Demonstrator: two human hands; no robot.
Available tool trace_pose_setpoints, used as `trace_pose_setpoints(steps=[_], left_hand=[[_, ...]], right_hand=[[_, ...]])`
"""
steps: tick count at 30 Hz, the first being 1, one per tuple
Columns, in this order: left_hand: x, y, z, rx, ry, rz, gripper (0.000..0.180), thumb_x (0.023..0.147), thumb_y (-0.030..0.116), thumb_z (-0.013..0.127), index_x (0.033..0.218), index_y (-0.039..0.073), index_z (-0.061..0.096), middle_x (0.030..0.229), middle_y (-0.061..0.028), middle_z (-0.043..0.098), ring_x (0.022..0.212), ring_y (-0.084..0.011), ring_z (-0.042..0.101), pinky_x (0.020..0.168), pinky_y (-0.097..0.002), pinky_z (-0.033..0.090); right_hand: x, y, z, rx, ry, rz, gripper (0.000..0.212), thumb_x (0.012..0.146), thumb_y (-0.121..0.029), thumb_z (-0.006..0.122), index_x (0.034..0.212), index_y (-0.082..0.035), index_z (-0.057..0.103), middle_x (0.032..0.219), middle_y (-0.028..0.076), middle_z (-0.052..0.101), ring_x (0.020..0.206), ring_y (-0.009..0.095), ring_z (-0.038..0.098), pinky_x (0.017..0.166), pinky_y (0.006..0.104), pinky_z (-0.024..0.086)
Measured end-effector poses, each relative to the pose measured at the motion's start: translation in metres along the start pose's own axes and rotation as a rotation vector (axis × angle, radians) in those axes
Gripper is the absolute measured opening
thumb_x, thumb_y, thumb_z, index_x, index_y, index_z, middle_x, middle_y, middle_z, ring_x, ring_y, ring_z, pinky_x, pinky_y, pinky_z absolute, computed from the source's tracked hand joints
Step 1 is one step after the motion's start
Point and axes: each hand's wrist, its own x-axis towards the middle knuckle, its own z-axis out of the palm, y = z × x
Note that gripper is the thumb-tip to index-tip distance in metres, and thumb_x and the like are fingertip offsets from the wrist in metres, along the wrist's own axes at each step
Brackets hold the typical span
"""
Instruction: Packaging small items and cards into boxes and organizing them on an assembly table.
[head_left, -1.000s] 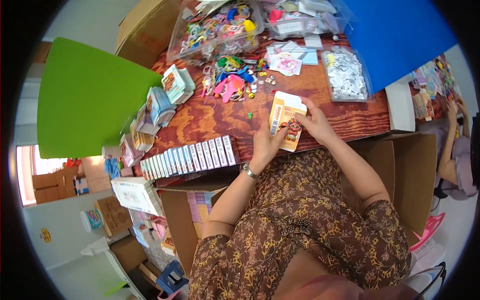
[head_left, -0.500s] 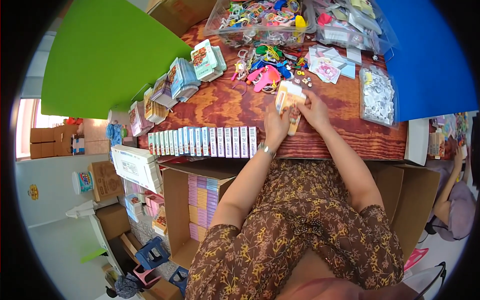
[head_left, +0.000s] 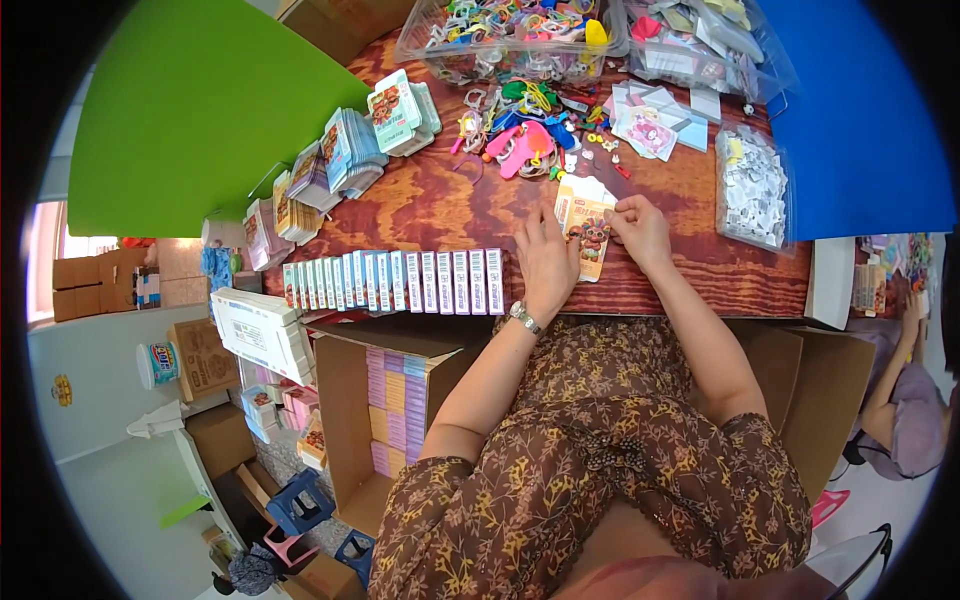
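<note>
An orange-and-cream small carton [head_left: 588, 212] with cartoon figures on its front lies near the table's front edge, its white flaps standing out at the far end. My left hand [head_left: 547, 262] rests along its left side, fingers stretched out and thumb against the carton. At the right side, my right hand [head_left: 643, 236] pinches the carton's edge between thumb and curled fingers. Just beyond the flaps is a heap of small colourful trinkets [head_left: 525, 135] with a pink piece on it. To the left of my left hand stands a row of finished-looking slim cartons [head_left: 430, 283], edges up.
Stacks of flat cartons [head_left: 350, 155] line the left by a green panel [head_left: 200, 130]. A clear tub of trinkets [head_left: 510, 62], loose cards [head_left: 650, 130] and a bag of white pieces [head_left: 752, 195] lie beyond and right. An open cardboard box [head_left: 345, 430] is below the table; another person [head_left: 900, 400] works at right.
The carton has turned its printed front upward and now lies flatter. My left hand has shifted off its front to its left side with fingers straightened; my right hand grips the right edge.
</note>
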Motion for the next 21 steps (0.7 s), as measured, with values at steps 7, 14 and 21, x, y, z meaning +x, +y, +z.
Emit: trace_pose_setpoints(steps=[7, 14, 21], left_hand=[[0.000, 0.016, 0.003, 0.046, 0.080, 0.166, 0.105, 0.073, 0.037, 0.085, 0.145, -0.016, 0.031, 0.142, -0.0329, 0.041, 0.134, -0.0496, 0.037, 0.112, -0.0547, 0.032], [-0.001, 0.029, -0.005, -0.104, 0.061, 0.016, 0.125, 0.068, 0.038, 0.089, 0.148, -0.020, 0.013, 0.140, -0.0354, 0.039, 0.130, -0.0494, 0.040, 0.107, -0.0505, 0.038], [-0.013, 0.035, -0.039, -0.214, 0.156, 0.189, 0.109, 0.070, 0.030, 0.088, 0.149, -0.010, 0.025, 0.139, -0.0332, 0.036, 0.125, -0.0482, 0.041, 0.105, -0.0503, 0.039]], right_hand=[[-0.002, 0.003, -0.003, 0.056, 0.020, -0.109, 0.014, 0.097, -0.015, 0.067, 0.099, -0.003, 0.061, 0.078, -0.001, 0.060, 0.070, 0.005, 0.056, 0.062, 0.0217, 0.044], [-0.038, -0.035, -0.001, 0.268, -0.037, -0.261, 0.007, 0.099, -0.008, 0.061, 0.099, -0.003, 0.057, 0.082, -0.002, 0.057, 0.073, 0.005, 0.054, 0.065, 0.0215, 0.045], [-0.040, -0.025, -0.014, 0.095, 0.006, -0.275, 0.009, 0.098, -0.006, 0.062, 0.106, -0.002, 0.058, 0.091, 0.001, 0.061, 0.083, 0.007, 0.059, 0.072, 0.0236, 0.048]])
